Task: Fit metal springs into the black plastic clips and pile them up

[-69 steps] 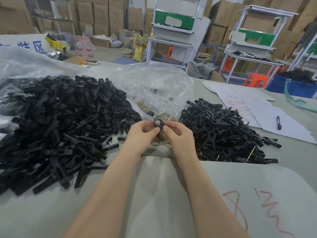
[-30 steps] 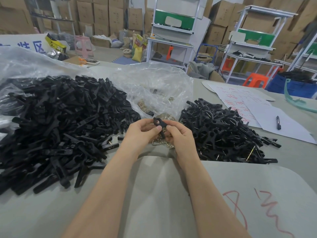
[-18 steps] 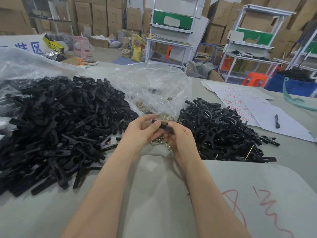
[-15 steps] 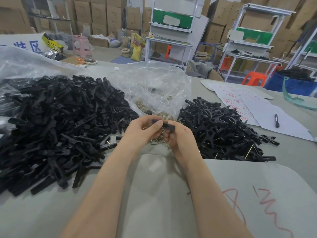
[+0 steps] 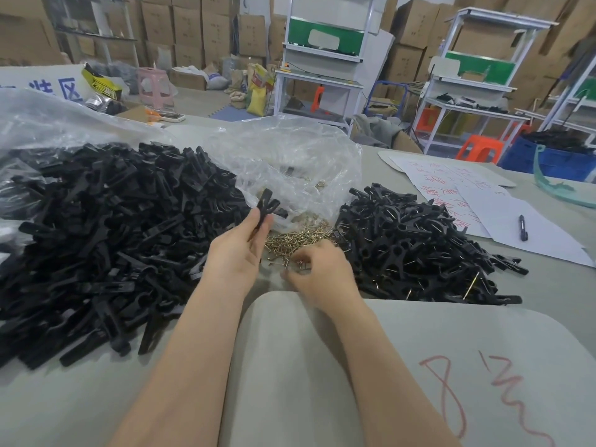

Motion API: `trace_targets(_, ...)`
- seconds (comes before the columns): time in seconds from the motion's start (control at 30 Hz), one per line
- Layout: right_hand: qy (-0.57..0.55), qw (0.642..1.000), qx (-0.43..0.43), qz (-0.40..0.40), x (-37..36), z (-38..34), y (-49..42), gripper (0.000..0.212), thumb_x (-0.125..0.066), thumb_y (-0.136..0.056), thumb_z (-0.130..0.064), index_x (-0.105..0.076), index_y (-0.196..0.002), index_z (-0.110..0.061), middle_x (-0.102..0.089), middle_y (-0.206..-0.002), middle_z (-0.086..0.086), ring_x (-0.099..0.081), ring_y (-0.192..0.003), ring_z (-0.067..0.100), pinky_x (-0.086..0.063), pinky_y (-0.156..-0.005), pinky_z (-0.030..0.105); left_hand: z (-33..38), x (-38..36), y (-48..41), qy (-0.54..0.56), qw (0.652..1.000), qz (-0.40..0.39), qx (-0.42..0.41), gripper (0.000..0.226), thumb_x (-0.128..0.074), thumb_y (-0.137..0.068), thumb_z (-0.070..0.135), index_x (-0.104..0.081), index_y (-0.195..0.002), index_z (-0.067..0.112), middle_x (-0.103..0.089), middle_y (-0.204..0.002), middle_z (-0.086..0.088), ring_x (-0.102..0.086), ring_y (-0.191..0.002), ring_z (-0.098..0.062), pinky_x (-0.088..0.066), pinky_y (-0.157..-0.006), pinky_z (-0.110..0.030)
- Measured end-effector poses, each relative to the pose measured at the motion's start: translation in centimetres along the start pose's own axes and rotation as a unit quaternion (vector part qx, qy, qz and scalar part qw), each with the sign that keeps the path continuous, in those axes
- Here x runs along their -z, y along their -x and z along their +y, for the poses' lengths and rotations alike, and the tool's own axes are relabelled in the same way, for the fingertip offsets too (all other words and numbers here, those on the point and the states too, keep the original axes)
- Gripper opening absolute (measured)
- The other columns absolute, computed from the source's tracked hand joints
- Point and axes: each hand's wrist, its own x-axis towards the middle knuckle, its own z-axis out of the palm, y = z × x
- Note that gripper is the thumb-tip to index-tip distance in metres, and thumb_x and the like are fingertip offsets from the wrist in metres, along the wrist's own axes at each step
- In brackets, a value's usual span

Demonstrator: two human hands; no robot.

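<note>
1. Head view: left hand [image 5: 238, 253] is pinching a black clip [image 5: 267, 204] above the loose springs [image 5: 300, 235].
2. Meanwhile the right hand [image 5: 319, 272] is curling its fingers into them; I cannot tell whether they are gripping one.
3. Probably picking a spring; next move is calling for seating it in the clip.

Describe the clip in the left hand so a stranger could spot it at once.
Between the two black clip piles lies a clear bag spilling springs. Just in front of it the left hand pinches one clip. It alone is held up off the table, its halves crossed like an X.
</note>
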Motion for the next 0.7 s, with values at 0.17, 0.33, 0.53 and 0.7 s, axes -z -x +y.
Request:
trace_targets(0.17,0.043,0.998,-0.010,0.037,-1.1,-0.5,-0.1,0.026,-0.059,-0.089,-0.043,-0.065,-0.107,-0.024,-0.052,-0.114,0.002,-0.044,-0.112,0.025,-0.030,-0.093,0.036,0.1,0.0,0.1,0.054,0.998,0.011,0.038,0.014,-0.062,-0.090,0.009,-0.063,-0.097,-0.002,-0.068,-0.099,-0.014,-0.070,-0.085,-0.015,-0.058,-0.070,-0.020)
trace_targets(0.33,0.020,0.993,0.022,0.110,-1.6,-0.4,-0.1,0.024,-0.051,-0.097,-0.032,-0.063,-0.099,-0.011,-0.055,-0.103,0.005,-0.047,-0.100,0.023,-0.032,-0.082,0.032,-0.1,0.1,0.2,-0.008,0.999,0.011,0.047,0.011,-0.061,-0.092,0.020,-0.065,-0.094,0.011,-0.070,-0.088,-0.002,-0.057,-0.068,-0.001,-0.050,-0.066,-0.014)
trace_targets(0.53,-0.418,0.886,-0.092,0.178,0.9,0.4,-0.3,0.017,-0.053,-0.098,-0.019,-0.059,-0.082,-0.015,-0.059,-0.064,-0.002,-0.052,-0.048,0.003,-0.041,-0.049,0.012,-0.6,-0.5,0.2,-0.009,0.997,-0.029,0.067,0.011,-0.060,-0.088,0.001,-0.064,-0.095,-0.006,-0.069,-0.097,-0.016,-0.067,-0.093,-0.016,-0.057,-0.071,-0.018)
trace_targets(0.7,-0.617,0.775,-0.114,0.076,3.1,0.1,-0.2,0.005,-0.057,-0.094,-0.003,-0.061,-0.091,-0.002,-0.064,-0.067,0.007,-0.061,-0.051,0.006,-0.051,-0.053,0.016,-1.4,-0.8,0.4,-0.088,0.994,-0.058,0.020,0.006,-0.058,-0.087,-0.005,-0.062,-0.089,-0.008,-0.071,-0.082,-0.013,-0.071,-0.074,-0.012,-0.056,-0.071,-0.014)
